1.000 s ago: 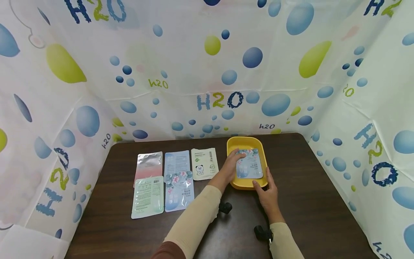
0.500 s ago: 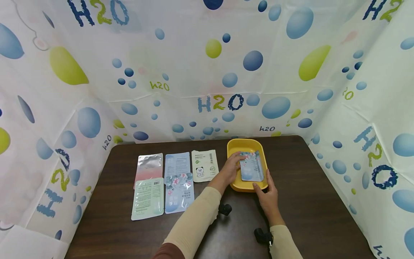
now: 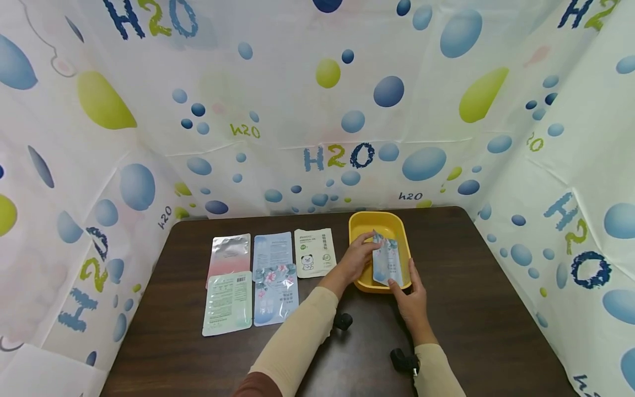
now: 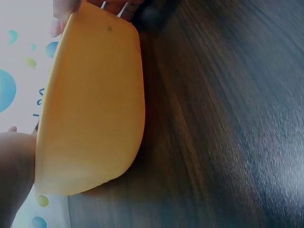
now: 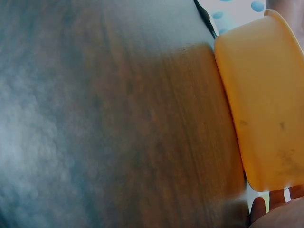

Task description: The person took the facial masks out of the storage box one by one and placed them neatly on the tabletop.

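A yellow plastic tray point(image 3: 368, 282) sits toward the back right of the table. Over its inside, a blue floral face mask packet point(image 3: 387, 263) stands tilted, its face looking narrow. My left hand point(image 3: 354, 259) reaches over the tray's left rim and pinches the packet near its upper left edge. At the near right corner, my right hand point(image 3: 413, 302) grips the tray, thumb at the rim and fingers along the outer wall. Both wrist views show mostly the tray's outside wall point(image 4: 95, 99); the packet is hidden there.
Left of the tray lie several face mask packets: a silver-pink one point(image 3: 230, 253), a green one point(image 3: 227, 303), a blue one point(image 3: 273, 249), a blue floral one point(image 3: 275, 295) and a cream one with a bear point(image 3: 315, 252). A patterned curtain point(image 3: 278, 110) surrounds the dark wooden table point(image 3: 476, 309).
The packet has gone from lying flat-looking in the tray to tilted and narrower, shifted slightly right. My left hand has moved a little right with it; my right hand stays at the tray corner.
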{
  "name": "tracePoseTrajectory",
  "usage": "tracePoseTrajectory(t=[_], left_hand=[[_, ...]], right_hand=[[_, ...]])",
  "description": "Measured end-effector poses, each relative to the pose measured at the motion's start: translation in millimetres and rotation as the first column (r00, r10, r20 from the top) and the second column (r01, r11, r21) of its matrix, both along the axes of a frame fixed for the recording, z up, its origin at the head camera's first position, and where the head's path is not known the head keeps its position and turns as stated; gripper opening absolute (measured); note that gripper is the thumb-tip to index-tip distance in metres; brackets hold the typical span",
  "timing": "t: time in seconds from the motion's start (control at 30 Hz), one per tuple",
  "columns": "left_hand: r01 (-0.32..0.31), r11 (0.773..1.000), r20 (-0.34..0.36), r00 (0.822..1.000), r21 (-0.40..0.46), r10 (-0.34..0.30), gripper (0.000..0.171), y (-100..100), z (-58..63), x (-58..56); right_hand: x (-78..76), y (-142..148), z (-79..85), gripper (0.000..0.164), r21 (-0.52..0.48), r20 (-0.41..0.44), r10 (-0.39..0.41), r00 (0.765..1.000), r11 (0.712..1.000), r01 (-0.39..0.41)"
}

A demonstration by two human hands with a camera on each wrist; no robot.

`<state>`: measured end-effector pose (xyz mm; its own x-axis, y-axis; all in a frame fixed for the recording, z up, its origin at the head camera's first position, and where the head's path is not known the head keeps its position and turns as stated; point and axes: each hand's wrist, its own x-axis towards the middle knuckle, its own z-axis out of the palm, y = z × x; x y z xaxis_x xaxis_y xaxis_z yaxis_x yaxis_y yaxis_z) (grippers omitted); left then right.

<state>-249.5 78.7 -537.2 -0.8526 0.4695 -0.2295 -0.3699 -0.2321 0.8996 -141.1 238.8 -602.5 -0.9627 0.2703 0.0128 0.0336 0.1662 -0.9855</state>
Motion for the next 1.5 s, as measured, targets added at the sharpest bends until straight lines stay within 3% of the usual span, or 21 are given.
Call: tracePoseTrajectory(t=[0.13, 0.47, 0.8, 1.13, 1.5], left_hand=[[0.012, 1.0, -0.04, 0.999, -0.021, -0.012, 0.055, 1, -0.2, -0.3], [0.076, 0.992, -0.032, 0.996, -0.102, -0.079, 0.054, -4, 2.0, 5.0], [0.046, 0.987, -0.092, 0.994, -0.155, -0.061, 0.048, -4, 1.2, 6.8], [0.026, 0.995, -0.087, 0.996, -0.092, -0.034, 0.048, -14, 7.6, 5.3], [-0.036, 0.999, -0.067, 0.997, -0.035, 0.034, 0.052, -29, 16.7, -11.9]], right_hand=[[0.1, 0, 1.2, 0.083, 0.008, -0.01, -0.001, 1.0, 1.0, 0.002], [0.6, 0, -1.5, 0.084, 0.011, 0.017, 0.0, 1.0, 1.0, 0.0], [1.1, 0, 0.9, 0.084, -0.01, 0.013, -0.006, 1.0, 1.0, 0.007], [0.2, -1, 1.4, 0.083, -0.002, 0.025, 0.008, 1.0, 1.0, -0.008], [0.5, -1, 2.0, 0.084, -0.021, 0.026, 0.0, 1.0, 1.0, 0.0]])
